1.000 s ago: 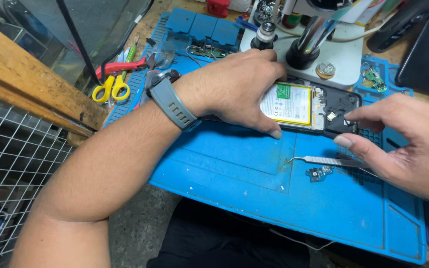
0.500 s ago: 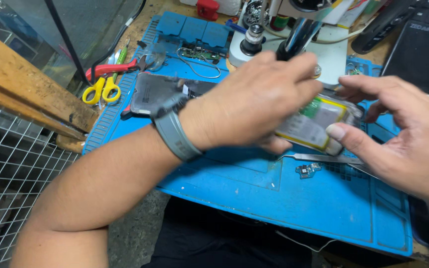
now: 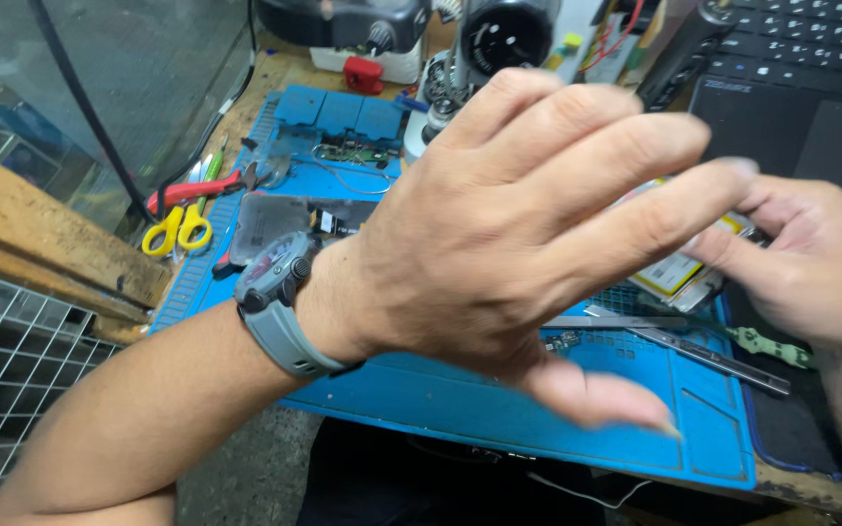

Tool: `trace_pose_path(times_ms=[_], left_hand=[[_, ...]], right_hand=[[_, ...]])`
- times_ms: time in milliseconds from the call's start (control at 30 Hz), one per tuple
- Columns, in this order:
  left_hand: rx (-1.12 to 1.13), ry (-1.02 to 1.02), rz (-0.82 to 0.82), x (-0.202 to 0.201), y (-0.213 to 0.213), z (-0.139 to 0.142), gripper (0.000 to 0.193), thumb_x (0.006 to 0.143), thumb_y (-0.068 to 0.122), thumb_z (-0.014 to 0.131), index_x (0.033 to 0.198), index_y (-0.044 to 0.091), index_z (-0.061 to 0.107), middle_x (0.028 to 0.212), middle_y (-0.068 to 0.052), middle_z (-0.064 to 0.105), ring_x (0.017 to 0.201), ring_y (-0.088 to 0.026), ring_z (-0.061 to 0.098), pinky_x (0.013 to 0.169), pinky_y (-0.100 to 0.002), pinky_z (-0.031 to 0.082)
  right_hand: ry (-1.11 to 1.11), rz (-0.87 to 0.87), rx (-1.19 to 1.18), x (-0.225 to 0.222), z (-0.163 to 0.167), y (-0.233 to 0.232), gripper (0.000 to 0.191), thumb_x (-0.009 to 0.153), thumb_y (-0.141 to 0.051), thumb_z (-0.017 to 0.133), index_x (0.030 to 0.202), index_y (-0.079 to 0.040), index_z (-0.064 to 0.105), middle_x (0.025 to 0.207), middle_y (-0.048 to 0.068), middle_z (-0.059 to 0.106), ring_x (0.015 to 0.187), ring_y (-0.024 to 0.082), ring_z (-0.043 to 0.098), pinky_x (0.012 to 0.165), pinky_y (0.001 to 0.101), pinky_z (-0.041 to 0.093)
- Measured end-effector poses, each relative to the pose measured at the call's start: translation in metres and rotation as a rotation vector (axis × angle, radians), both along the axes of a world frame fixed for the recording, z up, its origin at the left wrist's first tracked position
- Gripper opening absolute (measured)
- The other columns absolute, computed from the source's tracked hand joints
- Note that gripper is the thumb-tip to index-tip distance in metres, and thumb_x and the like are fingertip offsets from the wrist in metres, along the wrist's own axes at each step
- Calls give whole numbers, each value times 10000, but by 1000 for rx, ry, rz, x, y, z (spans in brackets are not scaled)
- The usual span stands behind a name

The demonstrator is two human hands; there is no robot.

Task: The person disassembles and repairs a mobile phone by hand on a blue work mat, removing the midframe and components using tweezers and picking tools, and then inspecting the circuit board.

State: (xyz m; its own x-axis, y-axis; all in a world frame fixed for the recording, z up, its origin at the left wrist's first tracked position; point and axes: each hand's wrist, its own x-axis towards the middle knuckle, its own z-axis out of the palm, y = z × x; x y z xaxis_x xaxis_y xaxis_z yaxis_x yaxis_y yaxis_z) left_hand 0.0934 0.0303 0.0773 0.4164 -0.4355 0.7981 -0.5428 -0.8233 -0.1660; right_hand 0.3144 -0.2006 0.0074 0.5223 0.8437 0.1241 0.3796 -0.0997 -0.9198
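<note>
Seemingly opened phone (image 3: 679, 273), between left hand (image 3: 499, 234), right hand (image 3: 811, 263) grip

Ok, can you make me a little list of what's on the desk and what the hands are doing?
left hand: raised over the mat, fingers spread, blurred, holding nothing that shows
watch: grey, on the left wrist
right hand: touching the opened phone
phone: back off, yellow and white battery showing, mostly hidden by the left hand
mat: blue, covers the desk
tweezers: metal, lying on the mat below the phone
scissors: yellow handles, at the mat's left edge
laptop: dark, top right
</note>
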Motion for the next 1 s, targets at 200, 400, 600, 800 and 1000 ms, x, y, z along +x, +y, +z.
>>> trace_pose_path(times_ms=[200,400,600,800,1000], left_hand=[[-517,401,-68,13,-39,-5,403,883,440,818,737,98,661,715,-5,651,632,-156,622,607,-287,484],[-972,517,-165,38,-46,-42,487,889,371,772,1196,26,616,996,-26,645,820,-68,599,713,-191,542],[-1153,657,-321,44,-32,-70,484,1021,275,697,1414,16,587,1205,-73,665,1101,-95,645,901,-251,591],[-1301,744,-410,58,-19,-90,309,1067,173,667,1308,-20,656,1147,-63,724,1021,-80,664,937,-269,584],[-1398,795,-491,59,-16,-94,275,1076,132,643,1291,-38,664,1124,-46,722,1000,-53,641,896,-242,568]], right_hand=[[342,30,401,8,12,-15,314,1082,-115,556,1310,100,570,1193,190,702,1062,252,712,1031,418,574],[478,112,515,-32,21,6,387,1150,-158,448,1478,46,420,1394,179,592,1274,282,612,1164,483,468],[517,44,388,-58,10,32,464,1087,-147,408,1526,2,384,1425,163,568,1293,260,576,1097,425,452],[532,7,339,-58,-3,41,414,1083,-144,413,1477,-20,401,1397,143,578,1283,220,575,1088,398,453],[388,12,338,-54,-8,37,379,1064,-81,482,1433,5,470,1379,130,611,1284,192,583,1122,371,446]])
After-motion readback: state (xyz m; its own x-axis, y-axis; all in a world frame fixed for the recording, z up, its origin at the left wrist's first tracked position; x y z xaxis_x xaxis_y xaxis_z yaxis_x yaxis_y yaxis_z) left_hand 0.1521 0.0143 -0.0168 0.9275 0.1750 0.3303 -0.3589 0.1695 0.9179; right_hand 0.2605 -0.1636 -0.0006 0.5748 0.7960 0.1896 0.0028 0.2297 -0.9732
